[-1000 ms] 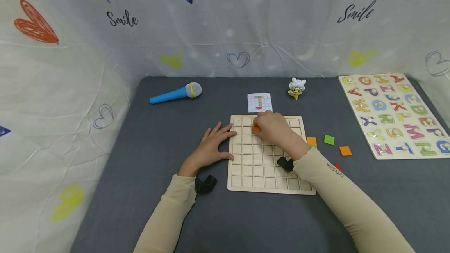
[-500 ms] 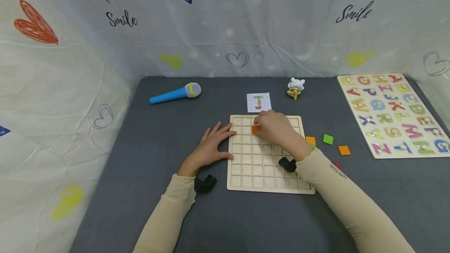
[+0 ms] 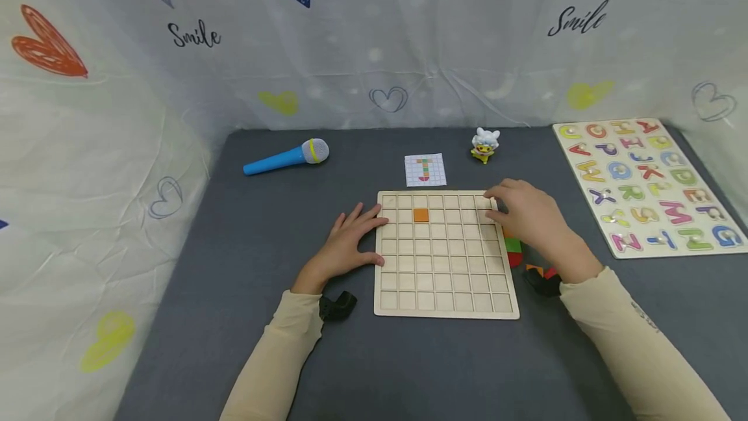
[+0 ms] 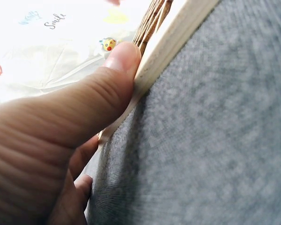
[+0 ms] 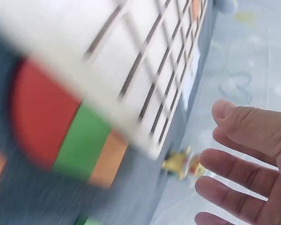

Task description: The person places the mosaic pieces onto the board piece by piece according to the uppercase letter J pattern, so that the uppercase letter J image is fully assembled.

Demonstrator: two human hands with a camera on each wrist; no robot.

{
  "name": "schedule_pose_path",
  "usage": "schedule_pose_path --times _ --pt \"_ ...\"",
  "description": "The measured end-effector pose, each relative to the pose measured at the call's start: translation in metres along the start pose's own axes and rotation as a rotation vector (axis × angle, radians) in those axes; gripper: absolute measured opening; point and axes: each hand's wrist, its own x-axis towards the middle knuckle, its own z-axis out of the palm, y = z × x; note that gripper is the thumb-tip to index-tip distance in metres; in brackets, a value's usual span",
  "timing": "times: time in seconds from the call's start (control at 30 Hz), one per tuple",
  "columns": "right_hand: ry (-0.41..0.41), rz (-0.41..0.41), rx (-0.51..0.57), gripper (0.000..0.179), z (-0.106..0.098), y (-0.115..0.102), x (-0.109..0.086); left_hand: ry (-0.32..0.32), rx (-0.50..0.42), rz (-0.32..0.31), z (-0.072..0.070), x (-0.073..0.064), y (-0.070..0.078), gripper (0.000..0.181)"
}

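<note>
A wooden grid board (image 3: 438,265) lies on the dark table, with one orange square tile (image 3: 421,215) in a cell of its second row. My left hand (image 3: 345,245) has its fingers spread, thumb and fingertips touching the board's left edge; the left wrist view shows the thumb (image 4: 110,77) against that rim. Over the board's upper right corner, my right hand (image 3: 528,216) holds nothing, its fingers loosely bent. Beside the board's right edge lie a red round-edged tile (image 5: 42,117), a green tile (image 5: 82,140) and an orange tile (image 5: 108,159) in a row, partly hidden in the head view.
A small card (image 3: 425,169) with a coloured tile pattern lies behind the board. Farther back are a blue toy microphone (image 3: 286,156) and a small figurine (image 3: 484,145). An alphabet board (image 3: 651,187) lies at the right. More tiles sit partly under the right wrist.
My right hand has let go of the orange tile, which stays in its cell, and has moved right to the board's edge. The left hand stays at the left edge. The head view shifted slightly.
</note>
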Motion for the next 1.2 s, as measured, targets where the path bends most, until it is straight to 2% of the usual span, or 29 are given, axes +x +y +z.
schedule_pose_path --times 0.27,0.43,0.6,0.9,1.2 --pt "0.008 0.037 -0.019 0.035 0.002 0.029 -0.024 -0.01 -0.006 -0.015 0.0 0.0 0.0 0.076" --pt "0.029 0.036 -0.009 0.034 0.006 0.039 -0.034 -0.006 -0.017 -0.011 0.0 -0.001 0.001 0.076" --pt "0.014 0.029 -0.012 0.035 0.01 0.045 -0.04 -0.005 -0.01 -0.013 -0.001 -0.001 0.001 0.076" --pt "0.019 -0.028 -0.037 0.03 0.021 0.046 -0.037 -0.006 -0.012 -0.017 -0.001 0.0 0.001 0.077" --pt "-0.023 -0.038 -0.065 0.027 0.021 0.039 -0.031 0.009 -0.011 0.027 0.0 0.0 0.0 0.077"
